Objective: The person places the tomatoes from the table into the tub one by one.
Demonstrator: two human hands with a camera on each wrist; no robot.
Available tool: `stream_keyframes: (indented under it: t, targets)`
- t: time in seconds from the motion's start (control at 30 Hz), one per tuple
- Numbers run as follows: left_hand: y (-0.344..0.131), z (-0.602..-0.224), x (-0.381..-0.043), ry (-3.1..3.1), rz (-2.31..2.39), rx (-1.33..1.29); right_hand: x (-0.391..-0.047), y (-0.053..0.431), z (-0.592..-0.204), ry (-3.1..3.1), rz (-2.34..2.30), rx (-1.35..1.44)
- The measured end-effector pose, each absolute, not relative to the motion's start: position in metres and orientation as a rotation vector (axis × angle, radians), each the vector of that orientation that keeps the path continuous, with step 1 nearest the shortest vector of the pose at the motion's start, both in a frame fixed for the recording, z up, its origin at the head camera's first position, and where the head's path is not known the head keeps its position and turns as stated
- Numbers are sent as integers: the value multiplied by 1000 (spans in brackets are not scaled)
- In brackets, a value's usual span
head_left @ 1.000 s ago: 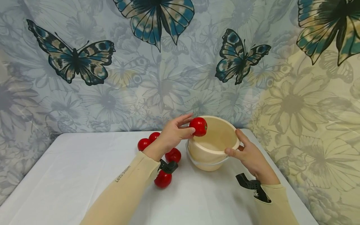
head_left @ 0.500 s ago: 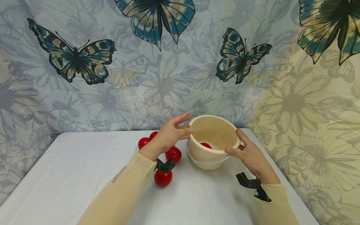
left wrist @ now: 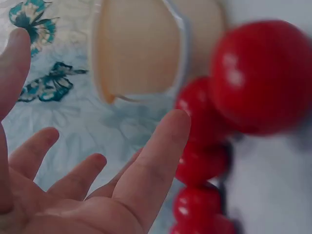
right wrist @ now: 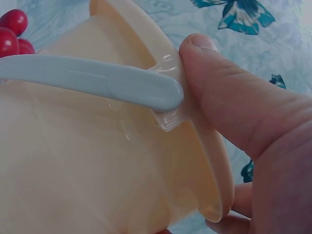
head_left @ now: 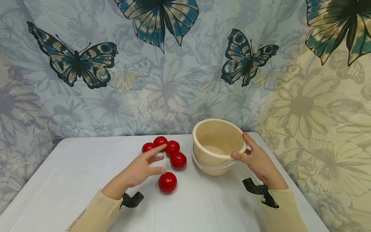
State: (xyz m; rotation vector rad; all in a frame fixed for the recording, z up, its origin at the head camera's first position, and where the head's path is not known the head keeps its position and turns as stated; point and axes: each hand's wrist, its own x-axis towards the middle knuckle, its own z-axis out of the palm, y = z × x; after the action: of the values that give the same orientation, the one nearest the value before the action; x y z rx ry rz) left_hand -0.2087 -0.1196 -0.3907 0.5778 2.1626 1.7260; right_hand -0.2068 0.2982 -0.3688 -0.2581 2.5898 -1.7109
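Observation:
My left hand (head_left: 139, 169) holds nothing; its fingers are spread above the table, just left of the nearest red tomato (head_left: 167, 182). Behind that one, several more tomatoes lie in a cluster, among them one tomato (head_left: 178, 160) nearer the bucket. In the left wrist view the nearest tomato (left wrist: 263, 78) looms large beyond the index finger. With its thumb over the rim and fingers on the outer side, my right hand (head_left: 259, 164) grips a cream plastic bucket (head_left: 213, 166). The bucket's pale handle (right wrist: 92, 80) hangs down along its front. Its near wall hides the bottom inside.
A white cloth (head_left: 72, 180) covers the table. Right behind it hangs a butterfly-print backdrop (head_left: 171, 93). The bucket stands at the table's back right, close to the backdrop.
My left hand let a tomato go into the bucket, then drew back left and toward me, over to the tomatoes on the table. The right hand stayed on the rim.

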Motion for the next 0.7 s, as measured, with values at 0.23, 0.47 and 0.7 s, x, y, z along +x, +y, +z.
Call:
stream_keyframes:
  t: [0.23,0.47,0.7]
  targets:
    - [-148,-428,-195,1989,1778,444,-203,297,-365,2599,-1698,-255]
    - [-146,-444,-188,1891,1831,368,-204,297,-366,2607,-1684,-240]
    - [-137,-453,-188,1813,1884,324,-204,297,-366,2595,-1698,-246]
